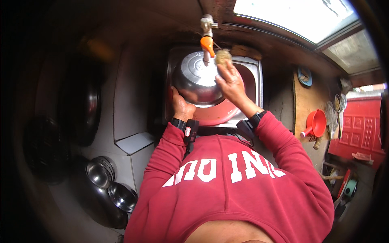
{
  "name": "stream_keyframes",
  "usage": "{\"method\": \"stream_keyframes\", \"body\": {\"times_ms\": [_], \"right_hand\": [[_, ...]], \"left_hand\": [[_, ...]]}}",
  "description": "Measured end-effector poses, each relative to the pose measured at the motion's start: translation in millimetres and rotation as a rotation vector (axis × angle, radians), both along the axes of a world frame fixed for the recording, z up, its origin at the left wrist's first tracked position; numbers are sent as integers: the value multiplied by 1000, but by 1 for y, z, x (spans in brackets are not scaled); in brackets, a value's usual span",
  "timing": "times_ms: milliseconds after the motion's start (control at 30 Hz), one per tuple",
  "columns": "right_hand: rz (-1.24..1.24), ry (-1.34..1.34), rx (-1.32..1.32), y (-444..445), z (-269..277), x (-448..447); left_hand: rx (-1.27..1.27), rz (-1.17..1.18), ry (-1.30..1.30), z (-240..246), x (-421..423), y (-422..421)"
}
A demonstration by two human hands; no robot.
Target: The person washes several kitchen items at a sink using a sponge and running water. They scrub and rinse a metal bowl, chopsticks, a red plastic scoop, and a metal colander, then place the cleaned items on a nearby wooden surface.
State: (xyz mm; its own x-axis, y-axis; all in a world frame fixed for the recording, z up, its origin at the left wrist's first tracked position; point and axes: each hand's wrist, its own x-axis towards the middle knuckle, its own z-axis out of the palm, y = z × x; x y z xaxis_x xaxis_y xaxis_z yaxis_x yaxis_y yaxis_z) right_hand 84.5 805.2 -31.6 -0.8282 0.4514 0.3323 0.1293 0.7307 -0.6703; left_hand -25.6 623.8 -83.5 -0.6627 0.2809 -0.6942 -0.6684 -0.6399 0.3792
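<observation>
A stainless-steel basin (199, 74) is tilted bottom-up over a pink plastic basin (217, 117), which sits in the metal sink (259, 85). At the steel basin's lower left edge, my left hand (182, 106) grips the rim. My right hand (233, 83) reaches across its right side, fingers around a tan, slightly blurred scrubber (223, 57). That scrubber is by the basin's upper right edge; whether they touch is unclear. Just above the steel basin is a tap (207, 25) with an orange lever (207, 45). I cannot tell whether water runs.
Metal bowls (98, 174) sit at lower left, near a dark wok-like pan (91, 106). On the right, a wooden surface (304, 100) carries a red plastic dipper (317, 123) and a blue dish (304, 76). A window (294, 15) is at upper right.
</observation>
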Motion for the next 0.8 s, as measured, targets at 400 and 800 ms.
{"method": "stream_keyframes", "body": {"times_ms": [400, 800], "right_hand": [[515, 106, 534, -59, 42, 26], [-225, -33, -401, 51, -38, 20]], "left_hand": [[422, -284, 408, -12, 8, -7], [-54, -169, -123, 13, 29, -13]]}}
